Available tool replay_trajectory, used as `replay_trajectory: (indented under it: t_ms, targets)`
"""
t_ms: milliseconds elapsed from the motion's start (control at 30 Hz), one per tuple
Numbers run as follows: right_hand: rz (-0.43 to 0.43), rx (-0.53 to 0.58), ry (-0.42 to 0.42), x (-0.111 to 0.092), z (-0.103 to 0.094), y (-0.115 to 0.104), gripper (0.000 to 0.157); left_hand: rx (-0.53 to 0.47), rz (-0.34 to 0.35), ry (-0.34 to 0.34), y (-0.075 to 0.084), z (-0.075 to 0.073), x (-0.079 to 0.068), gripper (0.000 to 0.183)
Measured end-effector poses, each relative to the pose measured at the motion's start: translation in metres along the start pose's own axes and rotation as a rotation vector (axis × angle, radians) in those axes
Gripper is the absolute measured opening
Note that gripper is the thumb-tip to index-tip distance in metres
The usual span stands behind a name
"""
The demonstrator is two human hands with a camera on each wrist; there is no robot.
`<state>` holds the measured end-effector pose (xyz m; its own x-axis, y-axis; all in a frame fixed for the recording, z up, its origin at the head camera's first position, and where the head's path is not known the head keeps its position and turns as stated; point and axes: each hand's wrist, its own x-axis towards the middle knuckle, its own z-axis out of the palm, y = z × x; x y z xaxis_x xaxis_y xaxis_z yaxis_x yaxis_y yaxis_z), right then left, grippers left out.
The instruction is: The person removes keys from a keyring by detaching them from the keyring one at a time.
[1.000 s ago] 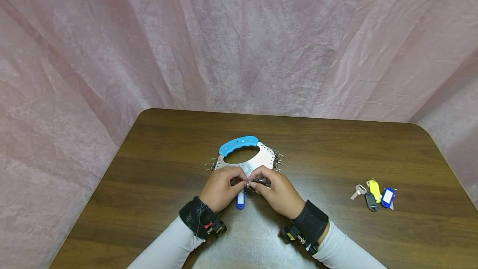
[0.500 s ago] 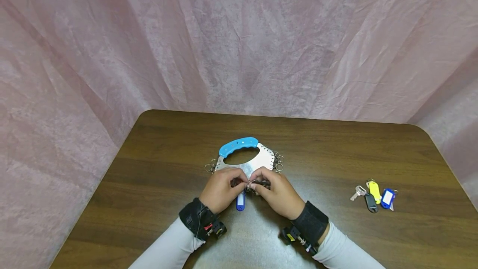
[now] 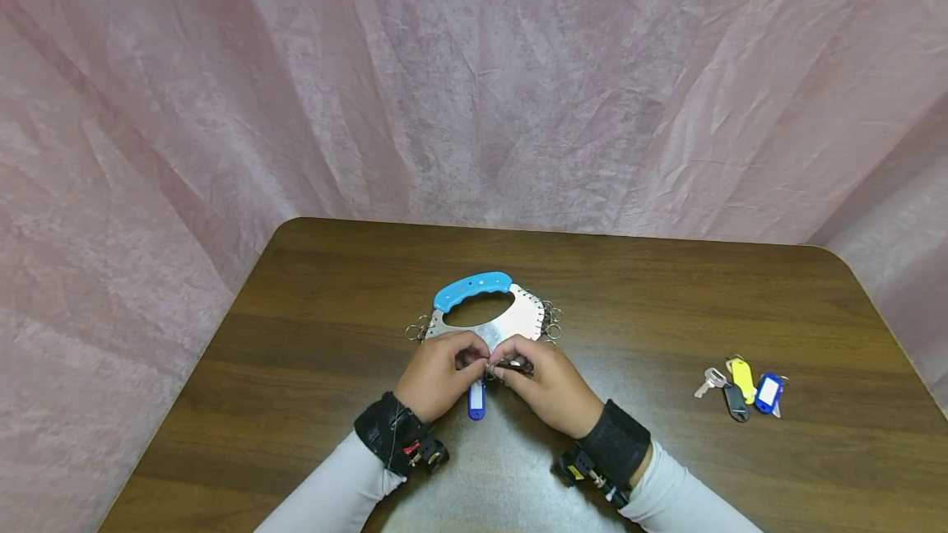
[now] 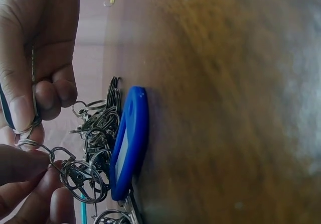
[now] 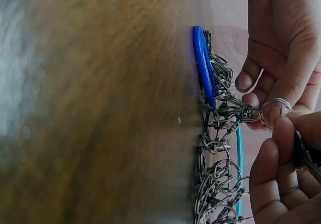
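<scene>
A silver metal plate with a blue grip, a key-ring holder [image 3: 511, 315], lies mid-table, with several split rings [image 5: 213, 153] hanging along its edge. My left hand [image 3: 440, 377] pinches one split ring [image 5: 277, 102] linked to the holder's hardware. Right beside it, my right hand [image 3: 548, 385] pinches a small ring and a dark, flat metal piece [image 5: 307, 156], seemingly a key, partly hidden by the fingers. The two hands' fingertips meet at the rings. Below them a blue key tag [image 3: 477, 403] with a white label lies on the near side of the holder.
On the right of the wooden table [image 3: 333, 270] lies a small group: a silver key [image 3: 713, 380], a yellow tag [image 3: 743, 379], a dark grey tag [image 3: 736, 403] and a blue tag [image 3: 770, 391]. A pink curtain [image 3: 474, 89] hangs behind the far edge.
Both hands stay at the holder, and the right fingertips shift slightly left against the ring. The holder and the group of tags have not visibly moved.
</scene>
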<state>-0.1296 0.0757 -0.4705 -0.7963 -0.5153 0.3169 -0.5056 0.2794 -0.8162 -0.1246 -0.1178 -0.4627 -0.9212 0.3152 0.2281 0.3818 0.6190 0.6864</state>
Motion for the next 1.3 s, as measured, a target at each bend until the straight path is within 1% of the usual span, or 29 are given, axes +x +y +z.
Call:
replay_trajectory:
  t_ms: [200, 433, 633, 1100, 1200, 1300]
  targets:
    - [-0.007, -0.017, -0.001, -0.001, 0.0, -0.001, 0.017, -0.017, -0.027, -0.014, 0.0, 0.0, 0.0, 0.015]
    - [-0.015, -0.04, 0.01, 0.0, 0.0, -0.001, 0.019, -0.008, -0.03, 0.001, 0.001, -0.001, 0.0, 0.016]
    - [-0.012, -0.03, 0.011, -0.001, 0.0, -0.001, 0.018, 0.002, -0.01, 0.014, 0.001, -0.001, 0.0, 0.018]
    - [0.045, 0.013, 0.014, -0.001, -0.001, -0.002, 0.017, -0.003, 0.03, 0.02, 0.001, -0.002, 0.0, 0.019]
    - [0.059, 0.015, 0.021, 0.0, 0.0, -0.005, 0.017, -0.009, 0.036, 0.022, 0.001, -0.002, 0.0, 0.019]
    - [0.07, 0.023, 0.024, 0.001, -0.002, -0.015, 0.016, -0.008, 0.043, 0.025, 0.001, -0.002, 0.0, 0.02]
